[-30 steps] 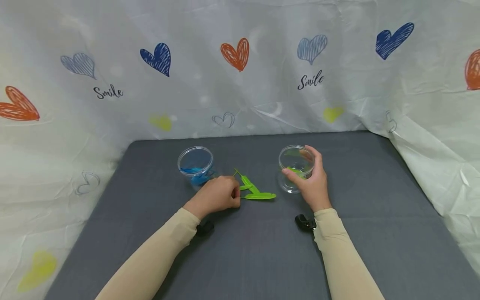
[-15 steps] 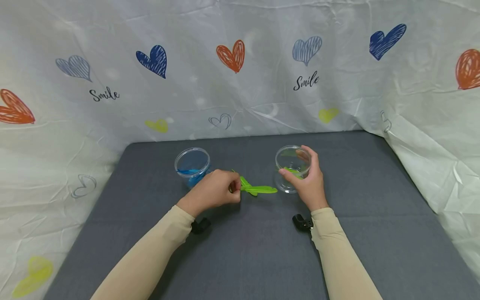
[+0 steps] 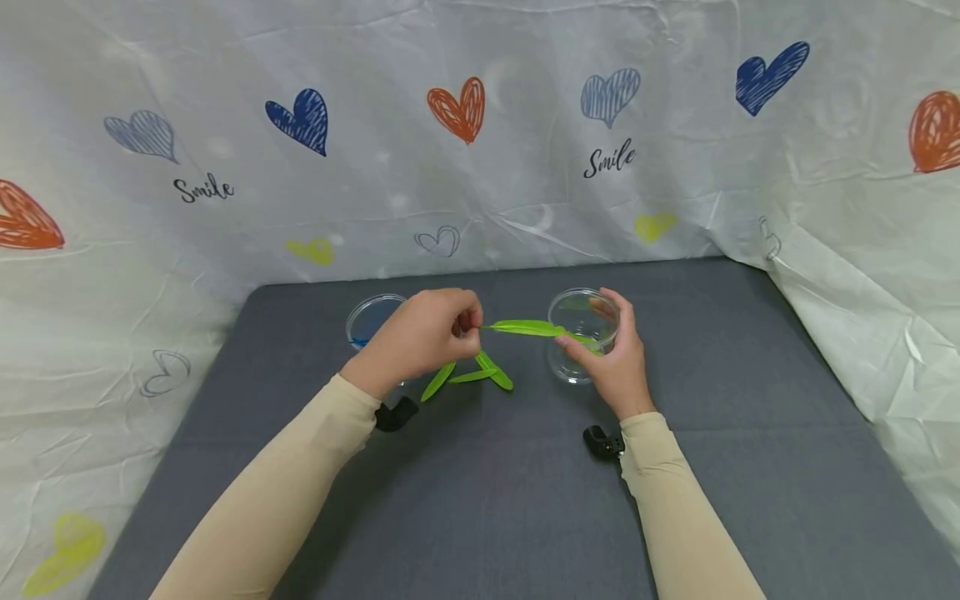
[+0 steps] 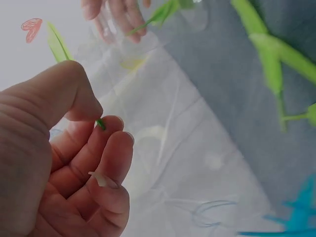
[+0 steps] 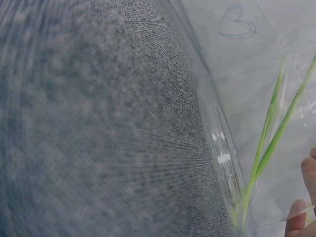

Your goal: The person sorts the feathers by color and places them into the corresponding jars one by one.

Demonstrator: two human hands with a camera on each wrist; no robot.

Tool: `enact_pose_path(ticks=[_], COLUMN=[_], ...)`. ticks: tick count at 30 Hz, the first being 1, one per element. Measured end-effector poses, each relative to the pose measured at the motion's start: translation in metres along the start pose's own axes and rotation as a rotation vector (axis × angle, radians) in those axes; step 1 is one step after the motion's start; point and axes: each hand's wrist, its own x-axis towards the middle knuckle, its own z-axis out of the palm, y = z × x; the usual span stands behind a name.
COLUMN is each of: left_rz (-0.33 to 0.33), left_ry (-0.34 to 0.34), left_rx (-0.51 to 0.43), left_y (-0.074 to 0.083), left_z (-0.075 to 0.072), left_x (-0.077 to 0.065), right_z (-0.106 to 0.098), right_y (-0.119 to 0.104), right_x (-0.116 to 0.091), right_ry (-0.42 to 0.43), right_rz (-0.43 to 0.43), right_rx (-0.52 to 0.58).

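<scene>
My left hand [image 3: 422, 335] pinches a bright green feather [image 3: 525, 327] by its thin quill, raised above the table and level. The feather's free end reaches over to the clear plastic cup [image 3: 556, 363] and overlaps its rim in the head view. In the left wrist view the quill tip [image 4: 100, 124] pokes out between thumb and fingers. My right hand [image 3: 621, 367] grips that cup from the right side, thumb in front and fingers behind. Green feathers [image 5: 260, 153] show inside it in the right wrist view. Several green feathers [image 3: 497, 372] lie between the cups.
A second clear cup [image 3: 369, 302] with blue feathers [image 4: 300, 217] stands at the left, partly hidden behind my left hand. Dark grey cloth [image 3: 480, 500] covers the table. A white curtain [image 3: 375, 192] printed with hearts hangs along the back and sides.
My left hand has picked a green feather off the table and moved it up toward the right cup. My right hand keeps its hold on that cup.
</scene>
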Motion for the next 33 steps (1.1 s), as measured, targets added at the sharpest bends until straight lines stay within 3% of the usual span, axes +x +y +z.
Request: enact_pose_path(ticks=[6,16,33], left_rz=[0.023,0.039,0.081], left_ry=[0.009,-0.007,-0.042], left_rx=[0.073,0.145,0.135], left_y=[0.012,0.025,0.033], left_z=[-0.012,-0.007,-0.007], left_x=[0.022,0.046,0.058], right_z=[0.0,0.0,-0.002], right_y=[0.0,0.0,0.001], right_x=[0.0,0.002,0.003], right_ry=[-0.001,0.002,-0.001], right_rz=[0.008,0.0,-0.005], right_rx=[-0.002,0.005,0.012])
